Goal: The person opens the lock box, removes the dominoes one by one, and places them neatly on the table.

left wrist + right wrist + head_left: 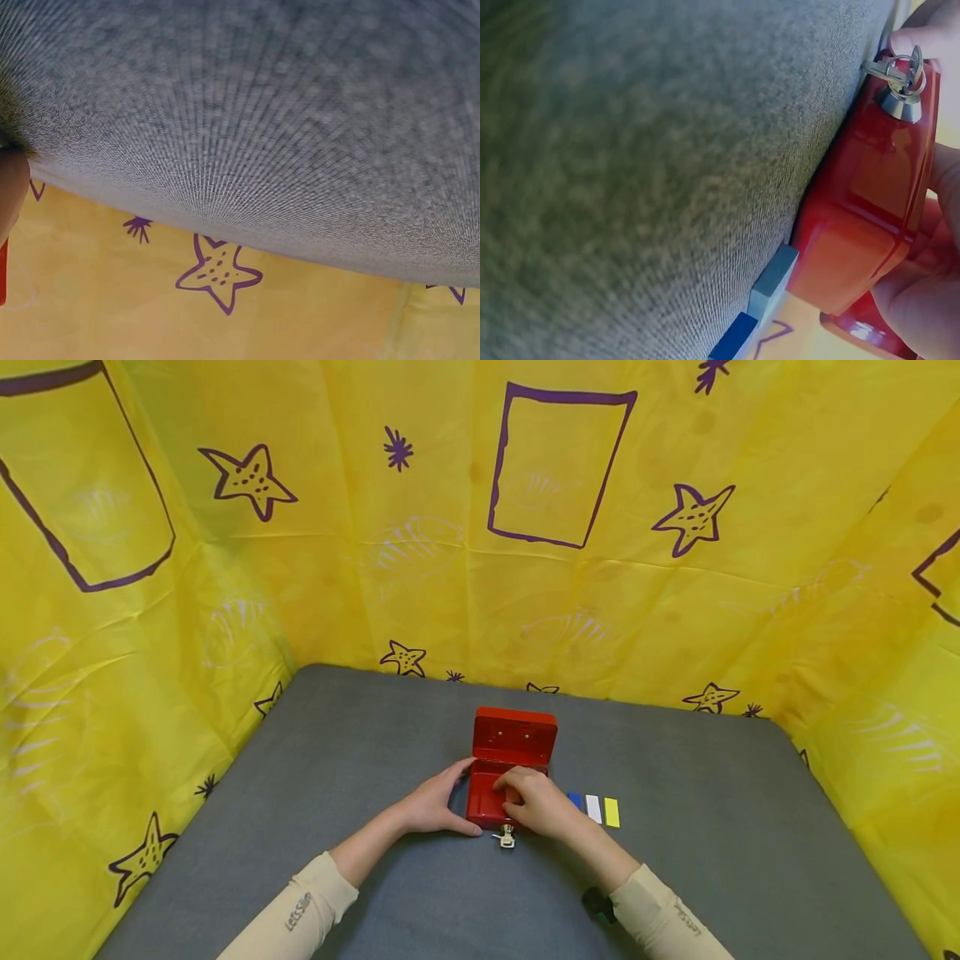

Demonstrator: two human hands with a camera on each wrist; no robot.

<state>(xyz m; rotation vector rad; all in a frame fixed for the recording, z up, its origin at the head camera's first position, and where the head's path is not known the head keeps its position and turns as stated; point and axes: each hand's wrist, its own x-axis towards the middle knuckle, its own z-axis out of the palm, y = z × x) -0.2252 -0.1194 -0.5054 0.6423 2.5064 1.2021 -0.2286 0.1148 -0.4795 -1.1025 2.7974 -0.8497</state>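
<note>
A red metal cash box (483, 810) stands on the grey table with its lid (514, 735) raised. A small bunch of keys (506, 837) hangs from the lock on its front, seen close in the right wrist view with the silver lock (901, 103). My left hand (435, 802) spans the box's left side, thumb at the front corner and fingers at the rear corner. My right hand (536, 802) reaches over the box's right wall, fingers bent down inside it. Whether these fingers pinch something I cannot tell; the hand hides part of the interior.
Right of the box lie blue (574, 800), white (593, 809) and yellow (612, 812) blocks in a row. The right wrist view shows a pale teal block (772, 281) beside the box. A small dark object (598, 906) sits by the right sleeve. Yellow patterned cloth (450, 593) walls the table.
</note>
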